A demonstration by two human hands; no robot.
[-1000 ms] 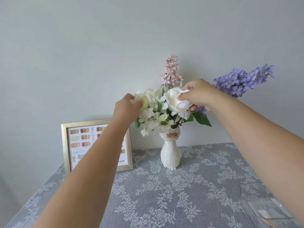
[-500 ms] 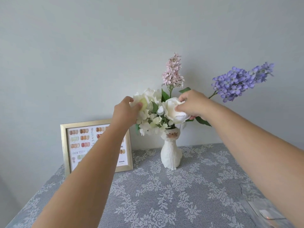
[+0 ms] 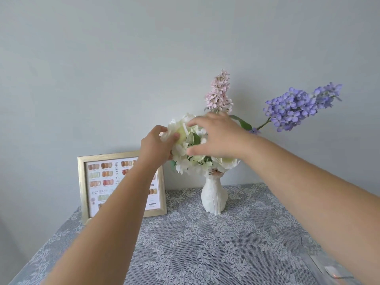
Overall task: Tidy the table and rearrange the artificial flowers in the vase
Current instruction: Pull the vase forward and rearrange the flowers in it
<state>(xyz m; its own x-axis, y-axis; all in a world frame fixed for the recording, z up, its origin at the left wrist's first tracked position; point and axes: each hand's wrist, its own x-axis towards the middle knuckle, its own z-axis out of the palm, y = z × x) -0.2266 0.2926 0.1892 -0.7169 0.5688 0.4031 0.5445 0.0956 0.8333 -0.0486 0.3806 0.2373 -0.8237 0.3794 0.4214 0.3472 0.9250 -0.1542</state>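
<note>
From my head camera, my left hand (image 3: 157, 144) pinches the white blooms (image 3: 181, 138) with closed fingers; my right hand (image 3: 218, 136) hovers spread and open over them. I should nudge gently and steady the vase (image 3: 213, 194), which stands upright on the tabletop (image 3: 205, 243). The pink spray (image 3: 219, 92) points up; the purple spray (image 3: 298, 105) leans up and right.
</note>
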